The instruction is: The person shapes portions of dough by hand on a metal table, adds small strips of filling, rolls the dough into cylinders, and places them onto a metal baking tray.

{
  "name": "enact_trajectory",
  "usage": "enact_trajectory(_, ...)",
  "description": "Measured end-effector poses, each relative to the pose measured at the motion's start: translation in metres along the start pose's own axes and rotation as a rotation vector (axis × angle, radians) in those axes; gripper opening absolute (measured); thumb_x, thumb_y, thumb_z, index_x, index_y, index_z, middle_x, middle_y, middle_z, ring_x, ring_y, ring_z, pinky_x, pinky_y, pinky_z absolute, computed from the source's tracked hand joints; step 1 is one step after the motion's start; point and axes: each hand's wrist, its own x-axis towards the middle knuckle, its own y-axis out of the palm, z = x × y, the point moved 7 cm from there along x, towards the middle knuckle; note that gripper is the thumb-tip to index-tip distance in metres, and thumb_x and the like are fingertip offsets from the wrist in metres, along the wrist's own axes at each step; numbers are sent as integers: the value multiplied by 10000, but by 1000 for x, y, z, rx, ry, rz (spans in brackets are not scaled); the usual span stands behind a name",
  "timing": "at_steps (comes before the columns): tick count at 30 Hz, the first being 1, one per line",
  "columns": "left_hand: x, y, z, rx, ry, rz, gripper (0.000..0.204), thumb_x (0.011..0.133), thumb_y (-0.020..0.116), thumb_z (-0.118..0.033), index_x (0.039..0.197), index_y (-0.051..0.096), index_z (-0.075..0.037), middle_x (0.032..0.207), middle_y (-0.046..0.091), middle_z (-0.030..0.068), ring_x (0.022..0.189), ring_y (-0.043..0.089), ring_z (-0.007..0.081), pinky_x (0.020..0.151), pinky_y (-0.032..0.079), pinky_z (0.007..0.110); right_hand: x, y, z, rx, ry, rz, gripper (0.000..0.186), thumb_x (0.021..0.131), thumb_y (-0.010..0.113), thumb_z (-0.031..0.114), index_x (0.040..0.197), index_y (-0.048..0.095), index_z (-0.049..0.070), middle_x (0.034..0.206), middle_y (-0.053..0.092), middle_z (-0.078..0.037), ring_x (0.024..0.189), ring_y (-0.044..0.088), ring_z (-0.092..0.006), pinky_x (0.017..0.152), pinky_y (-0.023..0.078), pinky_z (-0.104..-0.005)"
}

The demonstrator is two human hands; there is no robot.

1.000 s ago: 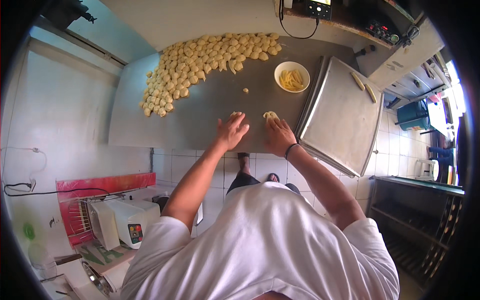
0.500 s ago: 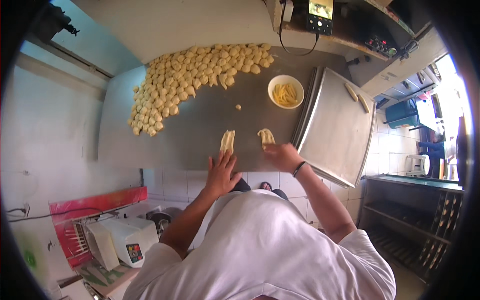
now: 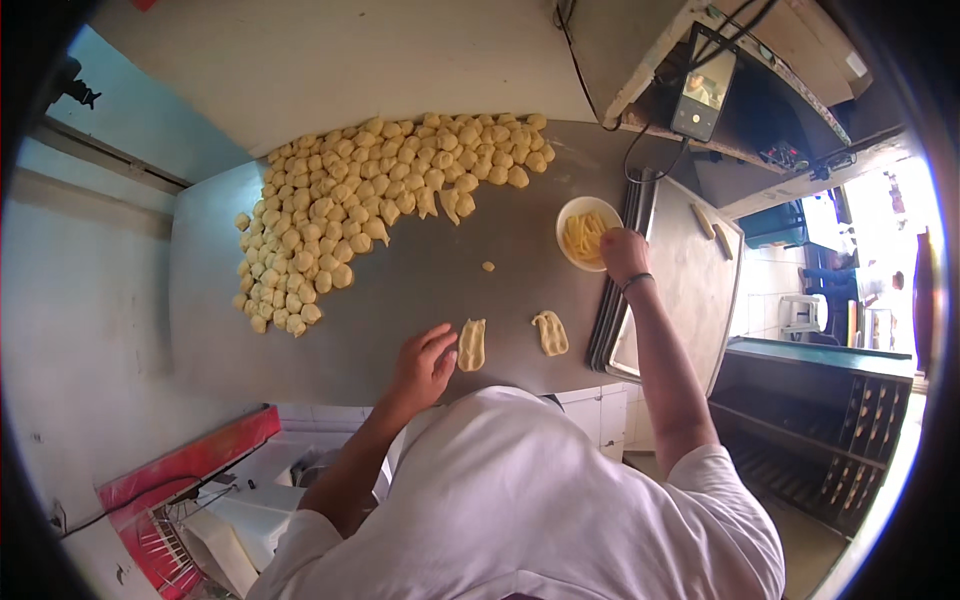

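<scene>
Two flattened oblong pieces of dough lie near the table's front edge: the left dough piece (image 3: 472, 346) and the right dough piece (image 3: 550, 334). Just left of the first one, my left hand (image 3: 422, 366) hovers with its fingers apart, holding nothing. My right hand (image 3: 626, 256) is at the right rim of a white bowl (image 3: 568, 211) that holds pale yellow strips (image 3: 584, 236). Its fingers are curled in and partly hidden, so what they hold cannot be made out. A tiny bit of dough (image 3: 488, 266) lies alone on the metal tabletop (image 3: 420, 290).
Many round dough balls (image 3: 350, 185) cover the table's far left. Stacked metal trays (image 3: 665, 260) stand on the right, with two dough rolls (image 3: 713, 232) on top. A phone (image 3: 706, 85) hangs at the back right. A dark rack (image 3: 800, 440) stands at lower right.
My right hand has moved from the right dough piece up to the bowl. My left hand has come off the left dough piece to its left side. The view has shifted.
</scene>
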Motion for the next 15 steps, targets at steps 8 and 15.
enact_trajectory(8, 163, 74, -58, -731, -233, 328, 359, 1018, 697, -247, 1297, 690, -20, 1213, 736, 94, 1064, 699, 155, 944, 548, 302, -47, -3, 8, 1397, 433, 50, 303, 1015, 719, 174, 1253, 715, -13, 982, 707, 36, 805, 587, -28, 745, 478, -188)
enact_trajectory(15, 216, 135, -74, -833, -297, 471, 311, 993, 734, -262, 1163, 763, -3, 1011, 769, 17, 970, 664, 70, 891, 538, 271, -83, -12, 43, 1352, 274, 125, 266, 1000, 727, 124, 1225, 727, -15, 1040, 736, 0, 905, 632, -57, 843, 517, -227)
